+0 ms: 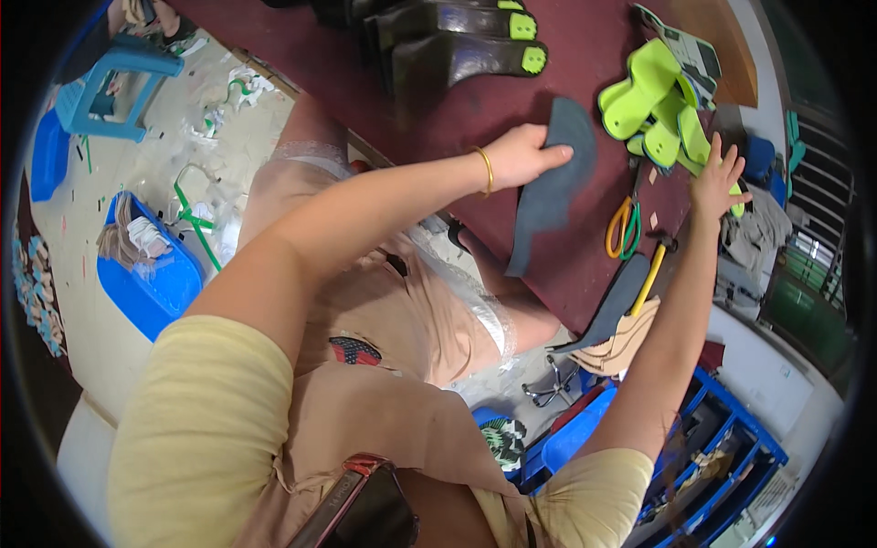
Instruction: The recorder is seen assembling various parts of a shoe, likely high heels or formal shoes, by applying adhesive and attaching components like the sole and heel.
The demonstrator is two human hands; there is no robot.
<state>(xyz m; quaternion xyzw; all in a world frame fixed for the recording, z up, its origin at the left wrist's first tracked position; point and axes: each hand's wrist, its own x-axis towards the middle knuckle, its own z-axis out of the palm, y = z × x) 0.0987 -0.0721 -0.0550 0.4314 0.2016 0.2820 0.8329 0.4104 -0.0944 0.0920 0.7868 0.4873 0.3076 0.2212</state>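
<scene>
A dark grey insole-shaped sheet (553, 187) is pinched between the thumb and fingers of my left hand (530, 157), over the maroon tabletop (457, 119). My right hand (717, 185) is stretched out at the table's right side with its fingers spread. It is beside a pile of lime-green insole-like pieces (644, 96); whether its fingertips touch them I cannot tell. Scissors (624, 226) with orange and green handles lie between my hands. Closer to me are a hammer (650, 279) with a yellow handle and another dark grey sheet (614, 301).
Glossy black shoe parts (457, 50) with lime-green ends line the far side of the table. Tan sheets (621, 342) stick out under the near corner. A blue bin (151, 283), a blue stool (119, 78) and scraps are on the floor at left; a blue rack (722, 447) is at lower right.
</scene>
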